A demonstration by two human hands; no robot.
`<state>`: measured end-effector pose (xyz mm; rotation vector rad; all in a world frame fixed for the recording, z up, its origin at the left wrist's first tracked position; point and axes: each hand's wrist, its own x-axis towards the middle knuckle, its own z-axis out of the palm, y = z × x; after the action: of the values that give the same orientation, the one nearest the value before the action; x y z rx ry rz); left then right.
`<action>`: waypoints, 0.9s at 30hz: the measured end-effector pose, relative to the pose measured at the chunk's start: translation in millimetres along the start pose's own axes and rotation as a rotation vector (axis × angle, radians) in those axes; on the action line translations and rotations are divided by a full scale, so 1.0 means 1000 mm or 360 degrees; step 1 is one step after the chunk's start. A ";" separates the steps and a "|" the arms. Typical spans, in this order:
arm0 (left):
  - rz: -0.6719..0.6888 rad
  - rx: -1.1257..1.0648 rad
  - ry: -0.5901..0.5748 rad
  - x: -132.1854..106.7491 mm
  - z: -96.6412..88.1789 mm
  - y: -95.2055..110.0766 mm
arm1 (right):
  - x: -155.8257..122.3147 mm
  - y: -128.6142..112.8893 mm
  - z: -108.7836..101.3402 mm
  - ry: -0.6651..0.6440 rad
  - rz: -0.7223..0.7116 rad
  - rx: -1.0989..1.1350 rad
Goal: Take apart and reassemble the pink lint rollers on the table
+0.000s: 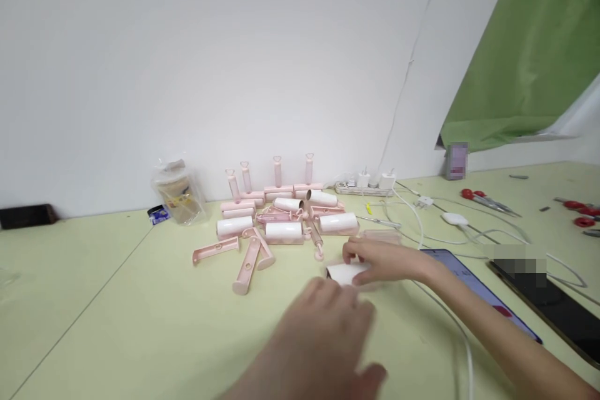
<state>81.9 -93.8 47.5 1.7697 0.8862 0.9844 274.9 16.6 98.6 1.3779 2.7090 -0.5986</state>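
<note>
My right hand [382, 260] reaches across the pale green table [117, 325] and is closed round a white roll [344, 272] that lies on the tabletop. My left hand [323, 331] hovers low and blurred just in front of that roll, its fingers pointing toward it and holding nothing that I can see. Behind both hands lies a pile of pink lint-roller handles [248, 259] and white rolls [284, 231], some standing upright against the wall.
A clear plastic container [180, 194] stands at the back left. To the right are a power strip [363, 186] with white cables, a phone [473, 284], a dark tablet [557, 312] and red scissors [482, 199]. A green sheet [529, 56] hangs at the upper right.
</note>
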 end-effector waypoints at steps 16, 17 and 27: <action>-0.1145 -0.0373 0.0057 0.015 -0.066 -0.022 | 0.023 -0.054 0.074 -0.0590 -0.0280 0.2431; -0.1223 -0.0396 0.0001 0.015 -0.067 -0.021 | 0.024 -0.055 0.077 -0.0699 -0.0227 0.2638; -0.1380 -0.0530 -0.0128 0.001 -0.071 -0.019 | 0.025 -0.036 0.097 -0.0904 0.0457 0.3217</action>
<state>16.5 -60.9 49.8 0.9652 1.1995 0.4408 218.7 -18.4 15.6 1.0106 0.7194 -3.1726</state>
